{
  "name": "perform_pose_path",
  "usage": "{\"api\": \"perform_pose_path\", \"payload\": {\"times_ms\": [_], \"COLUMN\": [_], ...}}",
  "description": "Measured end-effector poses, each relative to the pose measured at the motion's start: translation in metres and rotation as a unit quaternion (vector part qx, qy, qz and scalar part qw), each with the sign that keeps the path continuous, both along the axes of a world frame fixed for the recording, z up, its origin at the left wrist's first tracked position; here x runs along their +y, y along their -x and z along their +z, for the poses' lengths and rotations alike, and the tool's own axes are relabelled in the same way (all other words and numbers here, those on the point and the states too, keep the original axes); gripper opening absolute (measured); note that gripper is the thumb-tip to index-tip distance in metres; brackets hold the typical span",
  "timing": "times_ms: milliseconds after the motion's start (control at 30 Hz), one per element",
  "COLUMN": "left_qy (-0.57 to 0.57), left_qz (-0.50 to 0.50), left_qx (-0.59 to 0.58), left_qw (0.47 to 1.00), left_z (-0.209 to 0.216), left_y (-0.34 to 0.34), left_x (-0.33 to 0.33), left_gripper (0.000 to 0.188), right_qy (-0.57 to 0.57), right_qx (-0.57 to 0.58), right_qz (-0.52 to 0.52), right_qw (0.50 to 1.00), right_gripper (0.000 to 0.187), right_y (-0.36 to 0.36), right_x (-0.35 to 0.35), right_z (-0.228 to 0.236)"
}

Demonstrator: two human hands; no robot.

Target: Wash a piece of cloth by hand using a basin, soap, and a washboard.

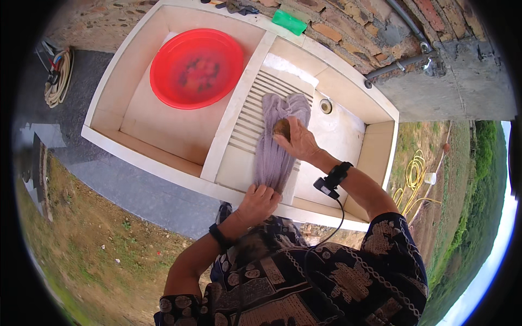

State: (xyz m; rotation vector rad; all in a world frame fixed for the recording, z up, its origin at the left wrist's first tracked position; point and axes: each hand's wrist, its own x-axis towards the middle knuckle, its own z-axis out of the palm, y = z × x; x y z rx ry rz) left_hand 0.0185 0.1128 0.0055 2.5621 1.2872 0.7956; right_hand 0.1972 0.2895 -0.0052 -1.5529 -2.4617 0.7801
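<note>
Pressing a brown lump of soap (281,128) onto the wet grey cloth (274,146), your right hand (298,142) has its fingers clamped around it. That cloth lies along the ribbed washboard (247,117), right of the red basin (196,68); your left hand (258,202) pinches its near end tight.

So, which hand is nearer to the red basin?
Left. The left hand grips the grey cloth at its near end, below the red basin; the right hand lies farther right, holding a brown lump.
</note>
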Motion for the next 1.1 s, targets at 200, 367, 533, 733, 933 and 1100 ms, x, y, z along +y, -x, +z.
{"api": "perform_pose_path", "payload": {"times_ms": [200,367,533,733,933,1100], "left_qy": [-0.015,0.002,0.007,0.017,0.02,0.033], "left_qz": [-0.031,-0.034,-0.006,-0.011,-0.012,0.022], "left_qx": [-0.007,-0.022,-0.038,-0.031,-0.045,-0.023], "left_qw": [0.999,0.999,0.999,0.999,0.999,0.999], "left_z": [-0.006,0.009,0.015,0.018,0.031,0.024], "left_y": [0.001,-0.013,-0.016,-0.025,-0.047,-0.046], "left_x": [0.027,0.01,-0.006,0.016,0.006,0.005], "left_gripper": [0.014,0.014,0.014,0.016,0.016,0.016], "right_qy": [-0.136,-0.091,-0.05,-0.184,-0.126,-0.125], "right_qx": [-0.065,-0.152,-0.057,-0.067,-0.151,0.025], "right_qz": [0.114,-0.11,0.077,0.149,-0.064,0.222], "right_qw": [0.982,0.978,0.994,0.969,0.978,0.967], "right_gripper": [0.073,0.056,0.065,0.07,0.053,0.066], "right_y": [-0.013,-0.04,-0.026,-0.045,-0.069,-0.045], "right_x": [0.016,0.109,-0.015,0.018,0.124,-0.012], "right_z": [-0.02,-0.027,0.016,-0.002,-0.013,0.033]}}
